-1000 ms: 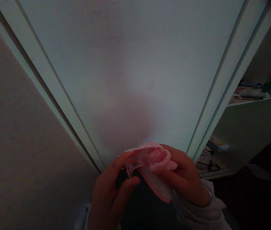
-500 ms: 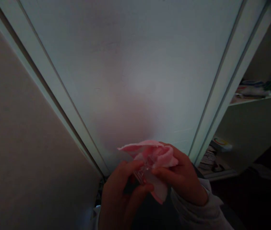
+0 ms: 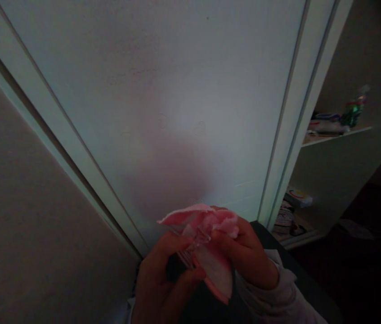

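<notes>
A pink cloth (image 3: 219,274) with a paler inner side is bunched up low in the middle of the head view. My right hand (image 3: 247,252) is closed on its gathered right part, thumb on top. At the centre of the folds sits a small clear plastic piece (image 3: 201,237) with ridges; its kind is hard to make out in the dim light. My left hand (image 3: 163,274) pinches this piece from the left with thumb and fingers, close against the cloth. One flap of cloth points left and another hangs down between the hands.
Ahead stands a pale frosted sliding door (image 3: 190,103) in a white frame. On the left is a plain wall (image 3: 24,202). Open shelves (image 3: 332,137) on the right hold a green bottle (image 3: 352,110) and a white box (image 3: 298,197). A dark surface (image 3: 278,238) lies below the hands.
The view has shifted right, so the door and shelves appear farther left. Both hands keep their hold; the lower flap of cloth now hangs wider.
</notes>
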The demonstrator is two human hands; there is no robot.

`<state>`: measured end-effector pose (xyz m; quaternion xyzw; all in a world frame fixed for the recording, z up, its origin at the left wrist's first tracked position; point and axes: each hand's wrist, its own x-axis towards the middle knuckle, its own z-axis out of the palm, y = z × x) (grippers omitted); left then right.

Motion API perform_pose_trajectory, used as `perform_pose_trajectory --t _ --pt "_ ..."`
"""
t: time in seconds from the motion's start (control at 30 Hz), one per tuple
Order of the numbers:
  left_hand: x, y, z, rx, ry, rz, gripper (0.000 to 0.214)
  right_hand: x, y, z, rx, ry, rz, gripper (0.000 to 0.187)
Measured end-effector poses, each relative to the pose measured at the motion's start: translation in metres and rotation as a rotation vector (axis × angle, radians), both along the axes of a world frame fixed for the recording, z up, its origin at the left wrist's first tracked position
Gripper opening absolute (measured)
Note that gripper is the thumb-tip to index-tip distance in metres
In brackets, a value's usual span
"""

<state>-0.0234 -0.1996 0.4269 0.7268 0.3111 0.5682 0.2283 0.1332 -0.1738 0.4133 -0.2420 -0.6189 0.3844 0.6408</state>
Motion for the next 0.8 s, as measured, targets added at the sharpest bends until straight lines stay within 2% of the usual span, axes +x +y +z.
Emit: perform_pose_trajectory --t 0.07,0.27,0.4,0.53,0.6,0.7,0.8 --pt "0.0 0.0 -0.001 0.001 0.002 -0.034 0.021 0.002 -0.002 0.003 0.025 -0.029 -0.018 0.023" --pt "0.003 -0.001 -0.001 0.02 0.049 -0.114 0.018 0.0 -0.005 0.005 0.026 0.029 0.058 0.026" --pt "0.007 -0.003 0.0 -0.012 0.002 -0.068 0.024 -0.003 -0.005 -0.003 -0.025 0.102 0.009 0.025" --pt "0.007 -0.004 -0.001 -0.04 0.001 -0.092 0.019 -0.003 -0.004 -0.005 -0.044 0.128 0.108 0.029" --pt "0.006 -0.004 -0.003 -0.042 -0.008 -0.049 0.014 -0.002 -0.001 -0.005 -0.021 0.137 0.122 0.031" --pt "0.004 -0.003 -0.005 -0.052 0.001 0.011 0.007 0.0 0.005 -0.004 0.0 0.112 0.066 0.027" --pt "0.003 -0.003 -0.006 -0.037 0.016 0.007 0.004 0.002 0.009 -0.004 -0.01 0.037 -0.004 0.019"
